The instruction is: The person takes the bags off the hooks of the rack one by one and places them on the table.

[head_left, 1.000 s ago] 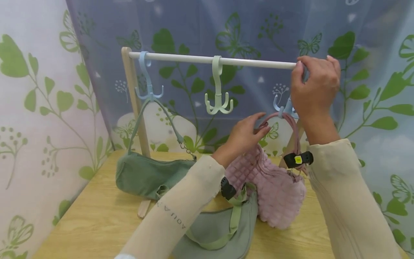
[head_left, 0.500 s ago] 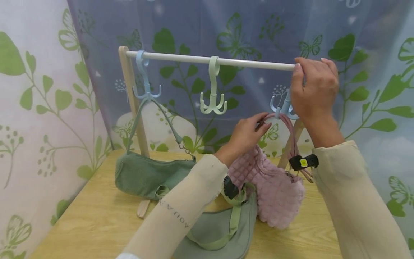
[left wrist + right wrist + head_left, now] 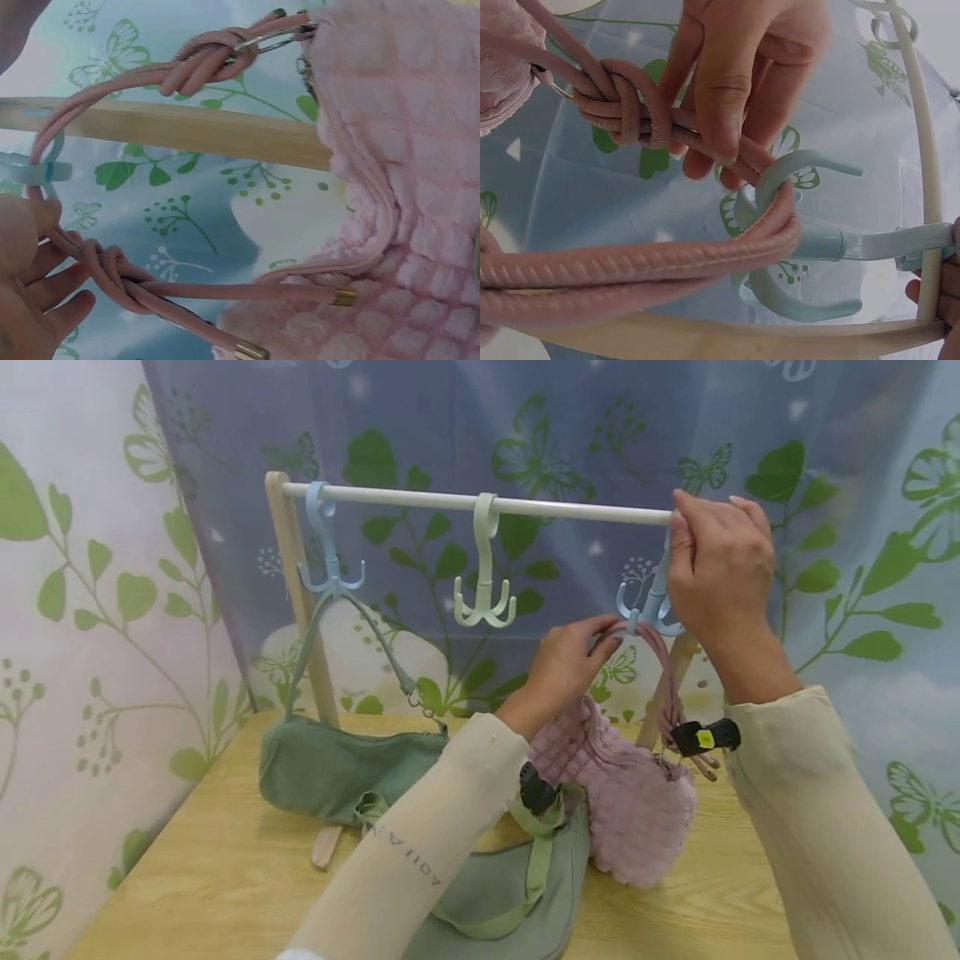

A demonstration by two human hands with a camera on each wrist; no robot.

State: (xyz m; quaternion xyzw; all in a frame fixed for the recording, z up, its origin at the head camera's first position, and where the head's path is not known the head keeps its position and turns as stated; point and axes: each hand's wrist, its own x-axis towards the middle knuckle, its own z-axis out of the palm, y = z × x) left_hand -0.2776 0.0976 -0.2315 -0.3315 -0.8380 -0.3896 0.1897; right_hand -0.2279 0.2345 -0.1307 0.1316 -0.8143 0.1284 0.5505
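Note:
My left hand (image 3: 566, 668) pinches the twisted pink handle (image 3: 630, 262) of a quilted, puffy pink handbag (image 3: 637, 810), thumb on one side and fingers behind. That handle loops over a prong of the right-hand light blue hook (image 3: 817, 244), which hangs tilted from the white rod (image 3: 577, 512). Up at the rod's right end, my right hand (image 3: 723, 560) grips the rod and the top of this hook, hiding where they meet. Below, the pink handbag hangs with its lower part close over the wooden table (image 3: 720, 860). Knots in the handle show in the left wrist view (image 3: 112, 270).
A pale green hook (image 3: 486, 560) hangs mid-rod. On the left, another blue hook (image 3: 330, 552) carries a dark green shoulder bag (image 3: 337, 768). A grey-green bag (image 3: 495, 877) lies in front, partly behind the left sleeve. Wooden legs (image 3: 303, 585) support the rod.
My left fingers have closed a little more on the handle, near the blue hook. The right hand keeps its hold on the rod. The head view has shifted slightly.

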